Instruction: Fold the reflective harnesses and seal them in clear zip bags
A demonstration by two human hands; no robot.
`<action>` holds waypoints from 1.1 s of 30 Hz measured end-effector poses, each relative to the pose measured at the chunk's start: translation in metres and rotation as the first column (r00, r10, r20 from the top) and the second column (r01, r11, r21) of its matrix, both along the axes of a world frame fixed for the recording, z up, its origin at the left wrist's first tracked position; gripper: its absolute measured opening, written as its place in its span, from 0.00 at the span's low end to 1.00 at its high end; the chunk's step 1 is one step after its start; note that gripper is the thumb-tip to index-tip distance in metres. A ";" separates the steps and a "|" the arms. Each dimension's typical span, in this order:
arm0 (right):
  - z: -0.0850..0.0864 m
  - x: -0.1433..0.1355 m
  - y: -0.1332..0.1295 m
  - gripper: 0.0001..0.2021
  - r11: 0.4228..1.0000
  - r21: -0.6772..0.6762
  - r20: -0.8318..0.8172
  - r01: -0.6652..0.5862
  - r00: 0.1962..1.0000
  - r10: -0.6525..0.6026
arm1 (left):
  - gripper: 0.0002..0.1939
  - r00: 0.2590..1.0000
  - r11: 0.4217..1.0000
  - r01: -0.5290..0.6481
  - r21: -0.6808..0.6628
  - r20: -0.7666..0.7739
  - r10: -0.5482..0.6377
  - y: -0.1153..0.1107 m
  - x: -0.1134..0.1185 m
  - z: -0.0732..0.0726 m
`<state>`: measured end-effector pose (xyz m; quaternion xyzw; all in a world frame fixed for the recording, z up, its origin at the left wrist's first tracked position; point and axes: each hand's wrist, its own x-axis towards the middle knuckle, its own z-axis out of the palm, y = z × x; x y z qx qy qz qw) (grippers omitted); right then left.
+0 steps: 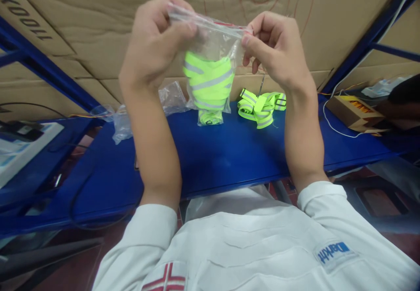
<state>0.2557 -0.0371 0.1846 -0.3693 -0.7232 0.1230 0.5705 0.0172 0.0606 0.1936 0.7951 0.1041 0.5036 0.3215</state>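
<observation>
A clear zip bag (216, 35) hangs upright in front of me, above the blue table. Folded inside it is a neon-yellow reflective strap (210, 81) with grey stripes. My left hand (157, 37) is closed on the left end of the bag's top edge, thumb in front and slightly blurred. At the right end, my right hand (275, 46) pinches the red-lined zip strip between thumb and fingers. Behind the bag and to its right, a second neon-yellow reflective strap (261, 107) with black buckles lies bundled on the table.
Loose clear plastic bags (123, 122) lie behind my left forearm on the blue table (226, 159). Cardboard (108, 28) walls the back. At right are a small open cardboard box (356, 113) and a white cable (331, 107). Blue frame posts (49, 68) slant at both sides.
</observation>
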 end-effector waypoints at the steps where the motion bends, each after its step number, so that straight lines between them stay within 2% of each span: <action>1: 0.000 0.000 0.001 0.09 1.000 0.000 -0.006 0.011 1.000 -0.011 | 0.13 0.998 1.000 0.009 -0.004 -0.058 -0.010 -0.001 0.000 -0.002; 3: -0.001 0.003 0.004 0.09 1.000 -0.015 -0.018 0.005 1.000 -0.005 | 0.20 0.993 1.000 0.018 -0.007 -0.118 -0.018 0.000 0.000 -0.005; 6: -0.002 0.008 0.006 0.10 0.997 -0.050 -0.013 -0.061 0.998 0.061 | 0.25 0.993 0.999 0.036 -0.013 -0.115 -0.037 0.004 0.002 -0.008; 12: 0.001 0.013 -0.003 0.19 0.989 -0.126 0.053 -0.083 0.994 0.090 | 0.20 0.994 0.999 0.012 0.037 -0.105 -0.008 -0.002 0.004 -0.005; 16: 0.002 0.014 -0.007 0.15 0.970 -0.238 0.199 -0.054 0.974 0.104 | 0.19 0.988 1.000 0.006 0.020 -0.154 -0.003 -0.010 0.005 -0.005; 18: 0.002 0.012 -0.008 0.11 0.968 -0.251 0.261 -0.013 0.962 0.081 | 0.18 0.986 1.000 0.002 0.028 -0.166 0.002 -0.010 0.007 -0.005; 23: 0.003 0.002 -0.011 0.05 0.987 -0.097 0.383 0.130 0.920 -0.083 | 0.14 0.984 0.984 0.107 0.145 -0.155 -0.084 0.007 0.013 -0.006; 27: 0.005 -0.001 -0.009 0.10 0.971 0.021 0.418 0.237 0.880 -0.224 | 0.12 0.971 0.960 0.208 0.187 -0.158 -0.180 0.022 0.019 -0.007; 30: 0.006 0.001 -0.006 0.13 0.962 0.022 0.415 0.274 0.873 -0.258 | 0.11 0.959 0.946 0.260 0.193 -0.164 -0.230 0.027 0.021 -0.008; 33: 0.007 0.006 -0.007 0.19 0.972 0.030 0.406 0.232 0.886 -0.224 | 0.13 0.962 0.953 0.259 0.155 -0.128 -0.240 0.028 0.022 -0.010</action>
